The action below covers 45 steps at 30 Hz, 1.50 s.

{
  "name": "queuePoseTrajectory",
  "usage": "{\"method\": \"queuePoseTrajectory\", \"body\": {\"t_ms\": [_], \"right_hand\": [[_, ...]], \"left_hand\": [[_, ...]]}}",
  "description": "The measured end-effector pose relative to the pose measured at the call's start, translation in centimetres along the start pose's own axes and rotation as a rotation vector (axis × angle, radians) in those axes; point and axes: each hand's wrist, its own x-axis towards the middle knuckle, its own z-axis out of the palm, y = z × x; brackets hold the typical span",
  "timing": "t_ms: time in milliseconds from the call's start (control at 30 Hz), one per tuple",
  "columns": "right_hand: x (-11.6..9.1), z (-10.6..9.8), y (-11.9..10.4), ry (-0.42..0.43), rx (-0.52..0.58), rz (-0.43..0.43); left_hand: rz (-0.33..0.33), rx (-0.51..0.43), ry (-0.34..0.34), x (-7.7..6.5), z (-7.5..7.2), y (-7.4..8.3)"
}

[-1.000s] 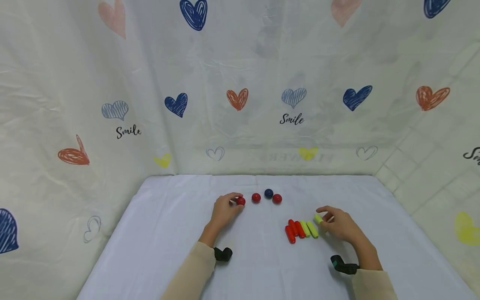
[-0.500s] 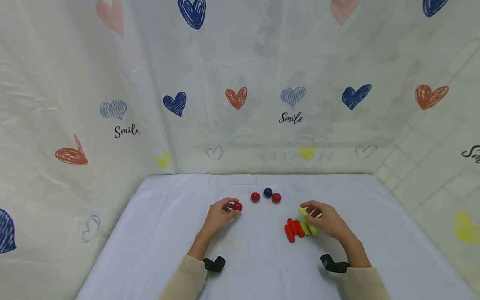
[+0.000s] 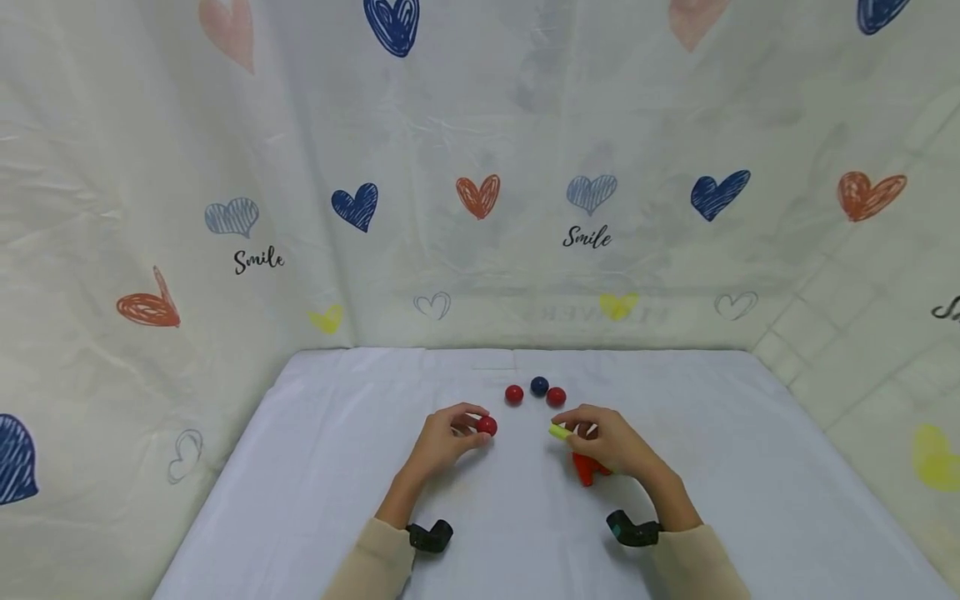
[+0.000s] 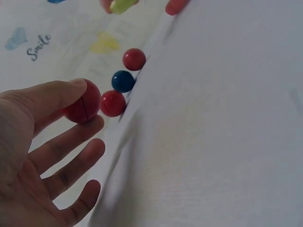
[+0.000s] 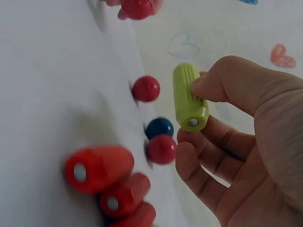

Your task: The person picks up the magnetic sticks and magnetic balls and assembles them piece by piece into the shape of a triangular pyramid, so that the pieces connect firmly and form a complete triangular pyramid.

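Observation:
Between thumb and fingertips, my left hand (image 3: 441, 442) pinches a red ball (image 3: 487, 427), which shows a thin seam in the left wrist view. My right hand (image 3: 613, 443) pinches a short lime-green rod (image 5: 188, 97) with ridged sides and a round metal tip, like a magnetic building stick. The two held pieces face each other across a gap above the cloth. Under the right hand lie several red rods (image 5: 99, 170) with the same silvery ends; the other lime-green rods are mostly hidden behind that hand in the head view.
Farther back on the white cloth (image 3: 337, 433) rest a red ball (image 3: 513, 395), a dark blue ball (image 3: 539, 386) and another red ball (image 3: 556, 397). A heart-printed sheet (image 3: 517, 275) hangs behind the table's far edge.
My right hand has carried the lime-green rod leftward over the row of rods, tilting it flatter. The left hand has drawn the red ball slightly nearer, away from the other balls.

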Motion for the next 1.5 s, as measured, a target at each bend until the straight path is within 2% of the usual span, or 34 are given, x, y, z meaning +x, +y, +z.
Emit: {"method": "queuePoseTrajectory", "body": {"t_ms": [367, 700, 900, 1233, 1367, 1500], "right_hand": [[2.0, 2.2, -2.0, -0.024, 0.043, -0.093], [2.2, 3.4, -2.3, -0.057, 0.037, -0.136], [2.1, 3.7, -2.6, -0.055, 0.035, -0.141], [2.3, 3.7, -2.1, -0.041, 0.02, -0.059], [2.4, 3.8, -2.0, -0.038, 0.029, -0.068], [2.5, 4.0, -2.0, -0.03, 0.028, -0.097]], "left_hand": [[-0.002, -0.046, -0.048, -0.3, 0.1, 0.7], [0.045, -0.062, -0.1, -0.3, 0.5, 1.0], [0.041, -0.06, -0.111, -0.4, 0.6, 1.2], [0.042, -0.071, -0.096, -0.5, 0.4, 1.3], [0.037, -0.056, -0.106, -0.5, 0.4, 1.3], [0.054, 0.005, -0.128, -0.5, 0.3, 1.3]]}}
